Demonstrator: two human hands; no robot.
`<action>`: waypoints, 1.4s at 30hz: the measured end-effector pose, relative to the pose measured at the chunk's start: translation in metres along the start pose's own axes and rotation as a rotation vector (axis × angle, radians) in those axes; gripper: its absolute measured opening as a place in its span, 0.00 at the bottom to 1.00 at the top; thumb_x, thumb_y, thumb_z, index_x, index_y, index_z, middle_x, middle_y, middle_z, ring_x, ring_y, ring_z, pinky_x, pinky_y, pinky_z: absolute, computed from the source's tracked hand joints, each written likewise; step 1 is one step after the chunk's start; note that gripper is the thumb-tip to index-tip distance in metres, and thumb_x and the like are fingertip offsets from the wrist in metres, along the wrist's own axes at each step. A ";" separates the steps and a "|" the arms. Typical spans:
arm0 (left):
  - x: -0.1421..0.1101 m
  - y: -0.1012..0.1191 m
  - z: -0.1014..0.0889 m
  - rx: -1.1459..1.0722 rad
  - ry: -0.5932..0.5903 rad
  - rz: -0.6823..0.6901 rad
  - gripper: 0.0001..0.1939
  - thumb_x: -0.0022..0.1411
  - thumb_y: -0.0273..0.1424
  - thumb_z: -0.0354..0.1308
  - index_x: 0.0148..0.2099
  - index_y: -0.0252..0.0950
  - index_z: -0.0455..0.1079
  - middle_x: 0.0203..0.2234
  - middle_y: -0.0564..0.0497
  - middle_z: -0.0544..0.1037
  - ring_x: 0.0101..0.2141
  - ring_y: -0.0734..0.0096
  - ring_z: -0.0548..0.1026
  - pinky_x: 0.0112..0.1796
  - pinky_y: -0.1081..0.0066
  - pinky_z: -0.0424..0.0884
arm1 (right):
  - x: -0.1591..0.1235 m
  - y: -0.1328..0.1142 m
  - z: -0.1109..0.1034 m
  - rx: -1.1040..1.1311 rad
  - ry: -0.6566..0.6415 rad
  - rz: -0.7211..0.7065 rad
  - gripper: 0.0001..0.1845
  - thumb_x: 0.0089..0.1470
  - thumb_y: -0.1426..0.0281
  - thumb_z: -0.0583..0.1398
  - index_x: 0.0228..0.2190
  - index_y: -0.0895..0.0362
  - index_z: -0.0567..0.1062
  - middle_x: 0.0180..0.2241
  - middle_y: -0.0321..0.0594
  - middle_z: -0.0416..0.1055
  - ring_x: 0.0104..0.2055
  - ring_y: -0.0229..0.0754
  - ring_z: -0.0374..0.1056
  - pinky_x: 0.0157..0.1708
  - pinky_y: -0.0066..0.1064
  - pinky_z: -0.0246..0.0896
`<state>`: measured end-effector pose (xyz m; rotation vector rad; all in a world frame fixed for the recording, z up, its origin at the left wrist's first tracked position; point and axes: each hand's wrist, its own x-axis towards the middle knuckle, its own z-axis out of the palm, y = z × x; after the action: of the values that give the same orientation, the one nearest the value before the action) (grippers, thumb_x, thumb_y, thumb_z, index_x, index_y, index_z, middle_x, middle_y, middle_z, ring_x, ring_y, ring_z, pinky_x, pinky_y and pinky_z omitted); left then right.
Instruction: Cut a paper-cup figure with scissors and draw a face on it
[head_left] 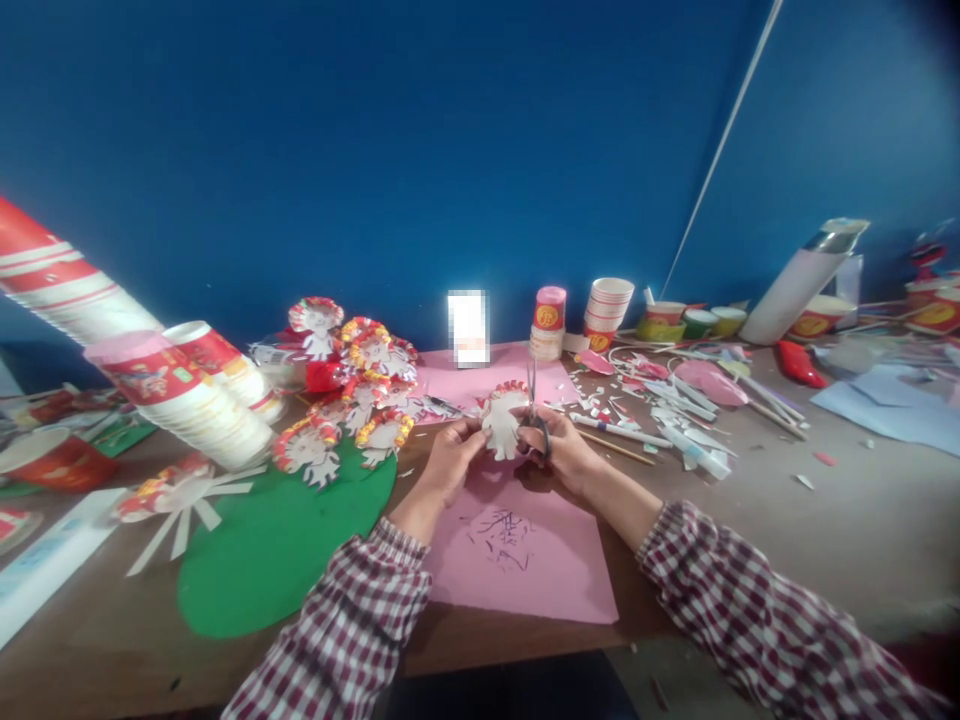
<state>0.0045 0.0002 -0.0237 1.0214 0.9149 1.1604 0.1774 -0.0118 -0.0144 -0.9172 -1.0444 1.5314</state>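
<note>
White paper cutout, at twelve o'clock from the drawn-on pink sheet, is pinched by the left hand. The right hand grips scissors close by; a slip could snip it wrong.

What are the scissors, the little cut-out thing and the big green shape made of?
Scissors: probably metal blades, thin and grey, with dark handles that may be plastic.
Little cut-out: likely paper or thin card, dull and pale, flat with snipped edges.
Green shape: perhaps card or foam sheet; it looks flat, smooth and matt, so I can't tell which.
</note>
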 end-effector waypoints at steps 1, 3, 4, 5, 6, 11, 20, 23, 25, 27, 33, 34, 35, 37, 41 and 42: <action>0.001 -0.001 -0.001 0.009 0.009 0.002 0.13 0.47 0.34 0.66 0.35 0.33 0.73 0.26 0.50 0.77 0.27 0.70 0.74 0.33 0.69 0.70 | 0.000 0.000 0.001 -0.005 -0.004 -0.005 0.21 0.42 0.66 0.67 0.40 0.57 0.72 0.22 0.32 0.67 0.19 0.31 0.58 0.15 0.21 0.52; 0.002 -0.003 -0.003 0.034 0.018 0.001 0.12 0.48 0.34 0.66 0.34 0.33 0.73 0.24 0.51 0.76 0.26 0.71 0.73 0.32 0.70 0.70 | -0.001 -0.001 0.002 -0.003 -0.024 -0.003 0.21 0.42 0.66 0.67 0.40 0.56 0.72 0.22 0.32 0.66 0.19 0.32 0.59 0.16 0.23 0.55; 0.002 -0.003 -0.003 0.041 0.017 -0.001 0.12 0.48 0.34 0.66 0.34 0.33 0.73 0.24 0.51 0.76 0.26 0.71 0.73 0.32 0.70 0.69 | -0.001 -0.001 0.002 0.002 -0.034 0.001 0.21 0.42 0.66 0.67 0.41 0.56 0.71 0.22 0.31 0.66 0.19 0.31 0.59 0.17 0.23 0.56; 0.001 -0.003 -0.004 0.040 0.010 -0.006 0.12 0.48 0.34 0.66 0.33 0.33 0.73 0.23 0.52 0.75 0.25 0.72 0.73 0.31 0.70 0.69 | 0.000 -0.001 0.002 0.005 -0.038 0.007 0.21 0.42 0.66 0.67 0.41 0.56 0.71 0.21 0.30 0.66 0.18 0.31 0.58 0.17 0.23 0.55; 0.000 -0.001 -0.003 0.028 -0.001 -0.014 0.11 0.48 0.34 0.66 0.33 0.33 0.72 0.23 0.52 0.75 0.25 0.72 0.73 0.30 0.71 0.69 | 0.000 -0.001 0.001 0.006 -0.034 0.011 0.21 0.42 0.66 0.66 0.41 0.56 0.71 0.21 0.30 0.66 0.18 0.31 0.58 0.16 0.23 0.55; -0.008 0.009 0.002 -0.118 -0.112 -0.111 0.11 0.46 0.33 0.67 0.31 0.34 0.70 0.22 0.54 0.74 0.24 0.74 0.72 0.28 0.73 0.68 | 0.001 -0.001 0.000 0.041 0.000 0.029 0.21 0.41 0.67 0.66 0.40 0.56 0.72 0.20 0.29 0.64 0.18 0.30 0.57 0.16 0.21 0.51; -0.004 0.012 -0.002 -0.113 0.044 -0.080 0.16 0.43 0.34 0.69 0.33 0.33 0.72 0.25 0.52 0.75 0.26 0.75 0.72 0.29 0.75 0.69 | 0.004 -0.004 -0.006 -0.196 0.076 -0.131 0.26 0.40 0.61 0.68 0.39 0.54 0.66 0.27 0.34 0.71 0.25 0.37 0.65 0.22 0.26 0.58; -0.003 0.008 -0.006 -0.089 0.061 -0.081 0.14 0.45 0.34 0.68 0.34 0.34 0.71 0.25 0.53 0.74 0.25 0.76 0.72 0.28 0.75 0.68 | 0.003 -0.007 -0.017 -0.498 0.154 -0.243 0.22 0.43 0.61 0.66 0.37 0.53 0.64 0.25 0.33 0.71 0.24 0.38 0.65 0.24 0.28 0.59; -0.002 0.005 -0.008 -0.073 0.067 -0.057 0.14 0.46 0.35 0.67 0.34 0.34 0.71 0.26 0.53 0.74 0.25 0.76 0.72 0.29 0.74 0.68 | 0.000 -0.009 -0.025 -0.724 0.222 -0.285 0.18 0.44 0.63 0.65 0.36 0.53 0.66 0.24 0.33 0.71 0.25 0.39 0.65 0.27 0.29 0.59; -0.002 0.004 -0.009 -0.060 0.061 -0.036 0.14 0.46 0.36 0.67 0.33 0.34 0.71 0.27 0.52 0.75 0.27 0.74 0.73 0.31 0.72 0.69 | -0.003 -0.013 -0.032 -0.890 0.267 -0.282 0.16 0.45 0.64 0.63 0.37 0.54 0.67 0.25 0.34 0.71 0.26 0.39 0.65 0.28 0.29 0.58; -0.002 0.004 -0.010 -0.009 0.079 -0.030 0.14 0.45 0.37 0.67 0.31 0.34 0.69 0.24 0.54 0.73 0.25 0.75 0.71 0.30 0.73 0.68 | -0.030 -0.026 -0.053 -1.111 0.195 -0.186 0.20 0.44 0.64 0.62 0.40 0.57 0.68 0.28 0.36 0.72 0.29 0.41 0.68 0.31 0.30 0.60; -0.002 0.003 -0.010 -0.017 0.088 -0.028 0.14 0.45 0.37 0.67 0.31 0.34 0.69 0.24 0.54 0.73 0.25 0.76 0.71 0.30 0.72 0.69 | -0.037 -0.029 -0.057 -1.126 0.177 -0.168 0.23 0.43 0.63 0.63 0.41 0.57 0.68 0.31 0.39 0.73 0.31 0.43 0.68 0.32 0.31 0.60; -0.001 0.002 -0.010 -0.023 0.096 -0.029 0.15 0.45 0.37 0.67 0.32 0.34 0.69 0.25 0.55 0.72 0.25 0.76 0.71 0.31 0.72 0.69 | -0.044 -0.033 -0.061 -1.137 0.148 -0.158 0.25 0.42 0.63 0.64 0.43 0.58 0.68 0.34 0.41 0.73 0.34 0.44 0.69 0.34 0.32 0.61; -0.001 0.001 -0.010 -0.022 0.112 -0.034 0.16 0.45 0.38 0.67 0.33 0.34 0.70 0.25 0.55 0.72 0.26 0.76 0.71 0.31 0.72 0.70 | -0.059 -0.041 -0.067 -1.128 0.083 -0.134 0.29 0.41 0.63 0.65 0.45 0.59 0.67 0.39 0.45 0.74 0.38 0.47 0.70 0.38 0.33 0.62; 0.000 -0.001 -0.010 -0.011 0.109 -0.031 0.17 0.45 0.39 0.67 0.35 0.35 0.71 0.26 0.54 0.72 0.27 0.75 0.72 0.32 0.71 0.70 | -0.084 -0.053 -0.068 -1.218 0.050 -0.075 0.26 0.41 0.66 0.64 0.45 0.59 0.70 0.35 0.44 0.75 0.35 0.46 0.70 0.35 0.32 0.62; 0.000 -0.001 -0.010 -0.016 0.106 -0.029 0.17 0.45 0.39 0.67 0.34 0.35 0.71 0.27 0.54 0.73 0.27 0.74 0.72 0.32 0.71 0.70 | -0.089 -0.054 -0.066 -1.238 0.054 -0.072 0.24 0.42 0.66 0.63 0.44 0.59 0.70 0.33 0.43 0.75 0.33 0.45 0.70 0.34 0.31 0.62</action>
<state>-0.0045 0.0018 -0.0275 0.9377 0.9994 1.2044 0.2728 -0.0830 0.0181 -1.6753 -1.9889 0.6587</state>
